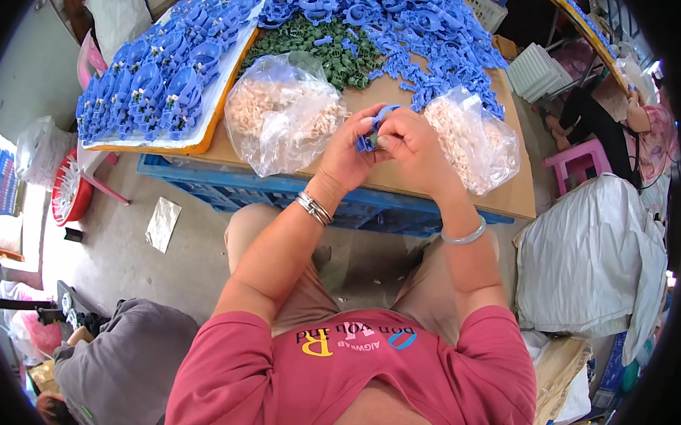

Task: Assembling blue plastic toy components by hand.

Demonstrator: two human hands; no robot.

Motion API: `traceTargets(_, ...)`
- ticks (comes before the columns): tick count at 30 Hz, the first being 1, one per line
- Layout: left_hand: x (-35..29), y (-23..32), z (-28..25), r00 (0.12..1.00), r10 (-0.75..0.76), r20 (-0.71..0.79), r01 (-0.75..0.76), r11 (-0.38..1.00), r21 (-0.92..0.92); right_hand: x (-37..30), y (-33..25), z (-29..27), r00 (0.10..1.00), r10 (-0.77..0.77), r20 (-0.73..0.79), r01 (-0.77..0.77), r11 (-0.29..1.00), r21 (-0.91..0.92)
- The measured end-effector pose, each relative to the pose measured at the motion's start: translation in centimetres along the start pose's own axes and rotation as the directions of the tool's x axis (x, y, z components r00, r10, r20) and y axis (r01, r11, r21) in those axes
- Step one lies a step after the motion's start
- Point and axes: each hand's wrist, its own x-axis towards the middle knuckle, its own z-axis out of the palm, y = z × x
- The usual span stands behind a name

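Above the front edge of the table, my left hand (347,148) is closed around a small blue plastic part (365,144). My right hand (410,143) pinches at the same part from the other side, and a small greenish piece (382,140) shows by its fingertips. Fingers hide much of both pieces. Clear plastic bags of pale pinkish small parts flank my hands: one bag (284,111) to the left, another bag (473,138) to the right. Behind them lie a heap of dark green pieces (317,48) and a large pile of blue plastic parts (409,25).
On the left, a white tray with an orange rim (207,134) carries rows of blue assemblies. A blue plastic crate (197,187) is under the cardboard tabletop (516,182). A white sack (589,254) stands at right, near a pink stool (578,162) and another person (652,135).
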Motion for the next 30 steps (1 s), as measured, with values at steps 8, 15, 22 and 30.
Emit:
traceTargets(8,0.3,-0.4,-0.8,0.999,-0.037,0.028,0.039,0.995,-0.096,0.2,0.4,-1.4,0.899,-0.437,0.018,0.359,0.715,-0.600)
traceTargets(15,-0.1,-0.3,-0.3,0.994,-0.113,-0.007,0.111,0.982,-0.154,-0.1,1.0,-1.0,0.859,-0.511,0.018,0.420,0.684,-0.597)
traceTargets(22,-0.2,0.3,0.2,0.994,-0.093,-0.053,0.087,0.990,-0.109,-0.2,1.0,-0.6,0.879,-0.476,-0.008,0.395,0.739,-0.545)
traceTargets(30,-0.2,0.3,0.1,0.993,-0.095,-0.076,0.089,0.994,-0.070,0.0,0.8,-0.3,0.896,-0.439,-0.062,0.364,0.809,-0.461)
